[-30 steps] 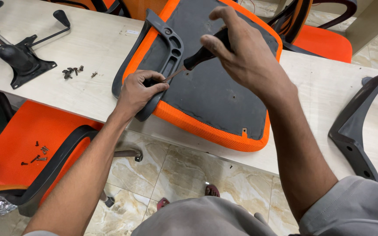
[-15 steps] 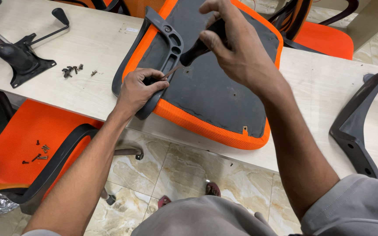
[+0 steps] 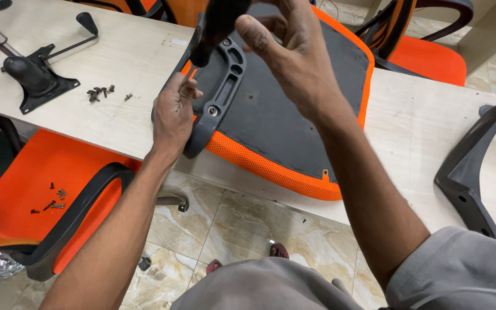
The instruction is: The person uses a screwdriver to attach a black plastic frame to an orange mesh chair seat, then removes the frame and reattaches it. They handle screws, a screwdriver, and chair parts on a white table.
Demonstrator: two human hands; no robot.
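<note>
An orange mesh chair seat [image 3: 271, 161] lies upside down on the pale wooden table [image 3: 127, 63], its dark underside [image 3: 282, 109] facing up. A black plastic armrest bracket [image 3: 216, 95] lies along the seat's left edge, with a screw [image 3: 213, 110] in its near end. My left hand [image 3: 172, 112] rests against the bracket's outer edge, fingers loosely curled. My right hand [image 3: 285, 49] is raised above the seat, shut on a black-handled screwdriver [image 3: 216, 26] whose tip is lifted off the bracket.
A black chair tilt mechanism [image 3: 33, 72] with a lever sits at the table's far left, several loose screws [image 3: 100, 92] beside it. Another black armrest [image 3: 475, 166] lies at the right. An orange chair [image 3: 41, 189] with screws [image 3: 53, 201] on its seat stands below left.
My right hand lifted the screwdriver up and away from the bracket's near screw hole. My left hand released its grip around the bracket's end and slid up along its outer edge.
</note>
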